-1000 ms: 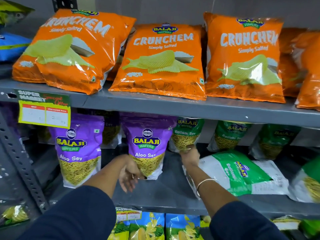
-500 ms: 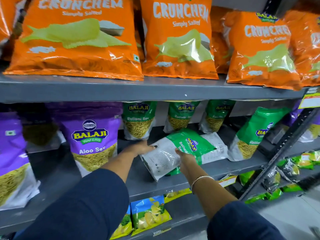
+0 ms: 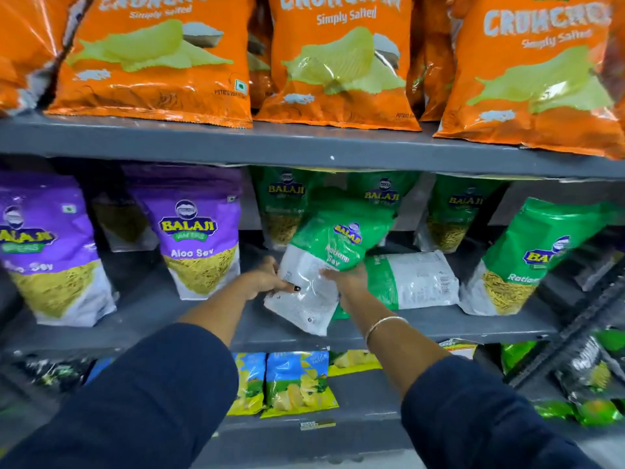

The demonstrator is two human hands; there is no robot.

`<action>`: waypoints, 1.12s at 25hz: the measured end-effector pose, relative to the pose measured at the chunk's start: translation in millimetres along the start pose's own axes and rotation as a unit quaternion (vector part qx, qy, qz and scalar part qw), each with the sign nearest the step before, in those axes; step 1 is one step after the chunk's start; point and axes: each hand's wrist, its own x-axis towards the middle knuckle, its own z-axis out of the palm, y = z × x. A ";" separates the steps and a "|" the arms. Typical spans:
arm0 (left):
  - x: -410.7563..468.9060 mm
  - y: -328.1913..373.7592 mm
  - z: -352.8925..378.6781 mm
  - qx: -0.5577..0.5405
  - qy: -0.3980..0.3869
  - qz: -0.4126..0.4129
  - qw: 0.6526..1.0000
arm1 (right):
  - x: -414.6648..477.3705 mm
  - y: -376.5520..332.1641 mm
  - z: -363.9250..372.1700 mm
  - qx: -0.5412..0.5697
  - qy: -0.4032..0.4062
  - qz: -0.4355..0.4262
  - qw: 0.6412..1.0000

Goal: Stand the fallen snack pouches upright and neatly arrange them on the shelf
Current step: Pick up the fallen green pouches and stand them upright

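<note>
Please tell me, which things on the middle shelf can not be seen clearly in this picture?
- Flat pouch, head view: its left end is hidden behind the right hand and the tilted pouch.
- Back green pouches: text blurred, lower parts covered by the tilted pouch.
- Left hand: fingertips hidden behind the tilted pouch.
- Left purple pouch: cut by the left edge.

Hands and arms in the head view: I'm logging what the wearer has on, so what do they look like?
Both forearms are bare below dark navy sleeves pushed up towards the elbows. The right wrist carries a thin, pale metallic bangle. The left hand shows a dark-painted thumbnail; the right hand shows no ring or glove.
</note>
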 end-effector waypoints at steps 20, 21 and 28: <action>-62.0 -35.9 -39.6 0.015 0.031 0.030 0.999 | -16.5 13.4 -5.7 -0.350 -0.185 -0.018 0.918; -62.5 -34.8 -39.2 0.044 0.038 0.048 0.997 | -16.7 13.1 -4.8 -0.374 -0.219 -0.028 0.901; -55.7 -13.9 -30.5 0.050 -0.069 0.029 0.996 | -26.5 28.1 22.3 -0.499 -0.266 -0.062 0.822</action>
